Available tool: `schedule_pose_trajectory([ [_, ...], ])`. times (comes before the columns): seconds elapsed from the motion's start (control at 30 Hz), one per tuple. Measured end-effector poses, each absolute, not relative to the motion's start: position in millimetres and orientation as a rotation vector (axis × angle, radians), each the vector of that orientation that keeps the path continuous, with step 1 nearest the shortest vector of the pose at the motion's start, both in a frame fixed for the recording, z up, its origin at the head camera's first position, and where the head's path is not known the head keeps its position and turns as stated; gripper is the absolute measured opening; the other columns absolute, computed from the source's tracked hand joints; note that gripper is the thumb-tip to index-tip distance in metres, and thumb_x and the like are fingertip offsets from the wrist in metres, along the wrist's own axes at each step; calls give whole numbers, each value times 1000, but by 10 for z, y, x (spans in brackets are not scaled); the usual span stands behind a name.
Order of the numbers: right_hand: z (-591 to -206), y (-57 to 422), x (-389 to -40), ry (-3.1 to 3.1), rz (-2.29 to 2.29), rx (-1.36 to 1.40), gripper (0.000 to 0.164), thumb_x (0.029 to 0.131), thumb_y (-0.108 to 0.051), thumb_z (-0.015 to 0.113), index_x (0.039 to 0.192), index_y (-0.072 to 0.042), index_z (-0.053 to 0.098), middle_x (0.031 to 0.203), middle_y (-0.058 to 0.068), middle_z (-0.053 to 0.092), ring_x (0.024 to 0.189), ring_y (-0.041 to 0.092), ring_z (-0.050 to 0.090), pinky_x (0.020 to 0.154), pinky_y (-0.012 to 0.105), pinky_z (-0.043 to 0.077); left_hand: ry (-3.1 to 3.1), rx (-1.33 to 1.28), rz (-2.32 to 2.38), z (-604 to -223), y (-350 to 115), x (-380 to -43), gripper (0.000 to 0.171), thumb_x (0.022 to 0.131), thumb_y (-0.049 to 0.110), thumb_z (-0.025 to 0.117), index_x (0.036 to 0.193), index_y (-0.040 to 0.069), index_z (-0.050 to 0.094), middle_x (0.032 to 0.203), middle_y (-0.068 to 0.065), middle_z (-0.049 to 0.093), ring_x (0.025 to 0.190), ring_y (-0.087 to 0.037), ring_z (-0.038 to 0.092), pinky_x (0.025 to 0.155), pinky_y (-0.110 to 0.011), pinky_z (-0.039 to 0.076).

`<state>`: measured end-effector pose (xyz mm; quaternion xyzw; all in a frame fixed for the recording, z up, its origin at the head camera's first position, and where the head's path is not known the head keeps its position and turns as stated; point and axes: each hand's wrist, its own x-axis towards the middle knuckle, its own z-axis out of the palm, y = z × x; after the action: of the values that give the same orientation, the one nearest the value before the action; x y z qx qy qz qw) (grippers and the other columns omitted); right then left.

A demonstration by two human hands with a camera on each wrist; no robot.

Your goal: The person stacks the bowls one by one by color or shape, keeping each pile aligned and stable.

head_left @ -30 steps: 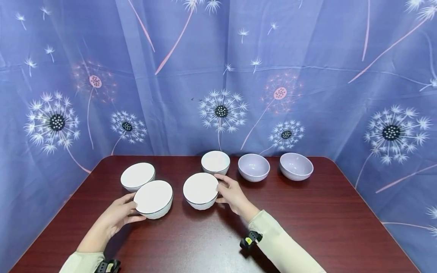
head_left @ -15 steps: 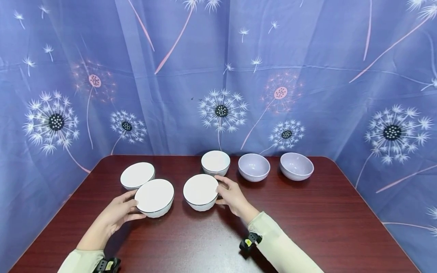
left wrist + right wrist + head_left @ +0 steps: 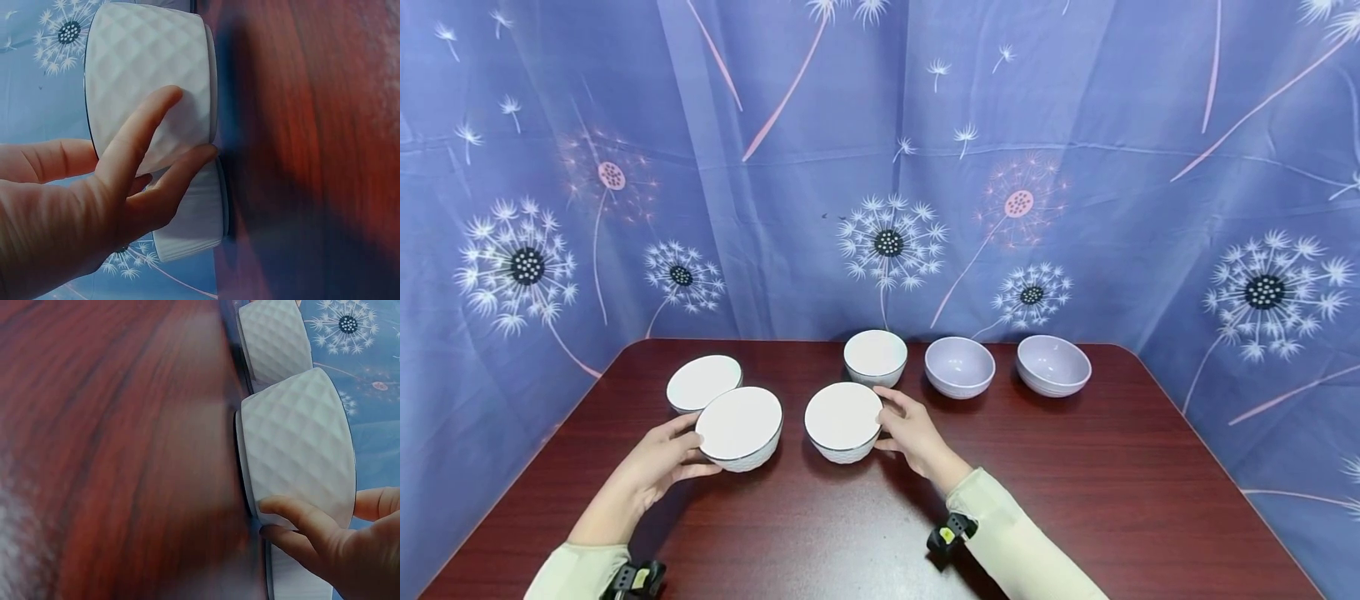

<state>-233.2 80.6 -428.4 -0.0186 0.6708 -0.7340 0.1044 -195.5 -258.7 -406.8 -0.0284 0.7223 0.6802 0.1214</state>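
The left hand (image 3: 653,467) is part open in a curve, its fingers and thumb gripping the near side of the left bowl (image 3: 740,425). In the left wrist view, two digits lie on the quilted wall, one of them down by the foot, and another reaches the rim. I cannot tell whether the foot touches the table (image 3: 1150,500).

The right hand (image 3: 917,442) is curved in the same way, holding the right side of the right bowl (image 3: 842,417), low on its quilted wall and up at the rim.

Both bowls are white with a thin dark rim line, mouths up, side by side with a gap between. Their insides show as bright, washed-out white, too glaring for detail.

Behind the left bowl is the far-left bowl (image 3: 703,380), white inside, with fine ridges outside. Behind the right bowl stands the middle bowl (image 3: 875,353), also white. To its right, well apart from the left hand, are the first lilac bowl (image 3: 959,368) and the second lilac bowl (image 3: 1052,367), both upright, their smooth inner walls and bottoms showing.
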Motion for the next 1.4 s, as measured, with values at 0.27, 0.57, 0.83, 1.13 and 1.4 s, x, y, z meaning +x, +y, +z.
schedule_pose_trajectory([
  [0.27,-4309,826,-2319,1951,-2168,-69,57,86,4,43,143,1,40,134,26,50,97,23,58,82,46,54,2094,-78,2004,-4048,-2588,-1963,62,93,-4,39,146,-16,10,122,-31,44,85,-16,64,80,-43,56],
  [0.57,-4309,858,-2295,1883,-2167,-100,56,91,2,44,146,-1,35,143,27,41,115,30,53,95,51,47,2096,-76,2003,-4008,-2569,-1971,61,93,-4,38,147,-15,10,126,-33,41,86,-16,64,80,-43,56],
  [0.83,-4314,857,-2287,1881,-2164,-89,55,93,2,46,147,-2,35,150,25,32,136,32,34,111,48,30,2095,-59,2018,-3949,-2528,-2003,61,93,-5,36,147,-14,10,135,-37,31,87,-15,64,80,-43,56],
  [1.13,-4336,871,-2272,1872,-2151,-151,55,98,-2,45,150,-2,28,151,27,26,138,35,29,112,49,27,2076,-42,2051,-3857,-2460,-2062,63,91,-6,37,148,-13,10,133,-35,33,84,-15,64,80,-43,56],
  [1.4,-4332,861,-2266,2001,-2070,-264,66,93,-9,59,151,-2,26,154,21,25,142,34,22,113,48,24,2051,-20,2078,-3774,-2376,-2104,61,94,-5,38,148,-11,11,132,-33,35,85,-14,64,80,-44,56],
])
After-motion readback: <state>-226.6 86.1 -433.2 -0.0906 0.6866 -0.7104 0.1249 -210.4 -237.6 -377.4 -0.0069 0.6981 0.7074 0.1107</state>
